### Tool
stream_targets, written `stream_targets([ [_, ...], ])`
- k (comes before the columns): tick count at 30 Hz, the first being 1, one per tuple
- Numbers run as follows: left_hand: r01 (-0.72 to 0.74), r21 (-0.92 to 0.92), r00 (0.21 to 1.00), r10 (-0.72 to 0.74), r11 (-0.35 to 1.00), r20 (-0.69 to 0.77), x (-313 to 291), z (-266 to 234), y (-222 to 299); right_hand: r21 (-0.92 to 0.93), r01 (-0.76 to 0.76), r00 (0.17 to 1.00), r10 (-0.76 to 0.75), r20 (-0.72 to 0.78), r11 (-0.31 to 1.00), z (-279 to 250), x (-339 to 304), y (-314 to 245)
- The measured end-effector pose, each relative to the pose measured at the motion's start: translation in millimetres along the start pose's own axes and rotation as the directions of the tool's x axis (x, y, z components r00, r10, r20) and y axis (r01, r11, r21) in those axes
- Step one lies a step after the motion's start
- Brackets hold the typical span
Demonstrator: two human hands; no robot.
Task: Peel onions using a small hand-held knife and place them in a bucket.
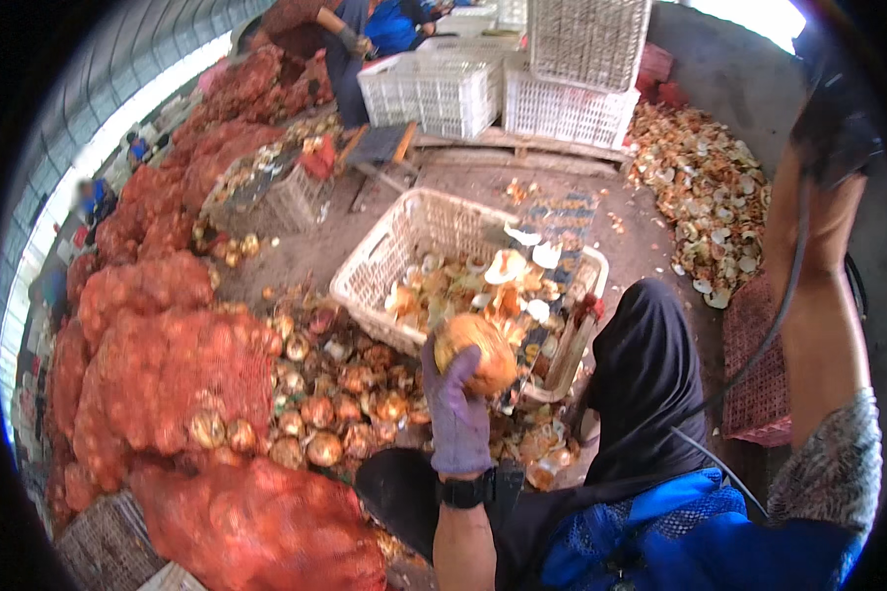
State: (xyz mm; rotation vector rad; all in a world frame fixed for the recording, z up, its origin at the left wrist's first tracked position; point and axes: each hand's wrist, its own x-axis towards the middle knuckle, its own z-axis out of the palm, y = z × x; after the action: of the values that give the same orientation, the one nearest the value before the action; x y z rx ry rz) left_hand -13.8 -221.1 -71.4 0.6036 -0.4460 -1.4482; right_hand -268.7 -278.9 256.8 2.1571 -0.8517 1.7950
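Presently, the left grip (455, 399), in a purple glove, is closed around a large yellow-brown onion (485, 357), thumb across its near side. Directly beyond this grip stands an off-white perforated plastic crate (373, 276) holding onion peelings (508, 266). Loose onions (323, 448) lie left of the grip, with red mesh sacks (177, 379) farther left. Raised well apart to the right, the right grip (838, 138) appears dark-gloved; blur obscures it, so its opening and any contents cannot be told.

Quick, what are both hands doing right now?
Left hand in a purple fabric glove: closed around a large, round, golden-brown onion.
Right hand in a dark glove: raised, too dark and blurred to tell.
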Motion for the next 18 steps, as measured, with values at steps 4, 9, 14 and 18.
stream_targets([
  [4, -0.017, -0.217, 0.991, 0.045, 0.976, 0.123, 13.1, 16.2, 5.9, 0.212, -0.325, 0.893, 0.225, 0.39, 0.922, 70.2, -60.7, 2.6],
  [9, -0.157, -0.073, 0.985, 0.162, 0.985, 0.055, 3.6, 5.8, 13.1, 0.178, -0.51, 0.583, 0.186, 0.791, 0.841, 134.2, -167.2, 11.7],
  [14, -0.116, 0.0, 0.987, 0.116, 0.993, 0.109, 6.3, 10.2, 5.2, 0.149, -0.627, 0.52, 0.268, 0.811, 0.765, 128.3, -203.0, 17.5],
  [18, -0.064, -0.02, 0.99, 0.066, 0.998, 0.123, 10.3, 16.3, -3.4, 0.14, -0.598, 0.557, 0.285, 0.78, 0.789, 115.4, -233.6, 31.7],
])
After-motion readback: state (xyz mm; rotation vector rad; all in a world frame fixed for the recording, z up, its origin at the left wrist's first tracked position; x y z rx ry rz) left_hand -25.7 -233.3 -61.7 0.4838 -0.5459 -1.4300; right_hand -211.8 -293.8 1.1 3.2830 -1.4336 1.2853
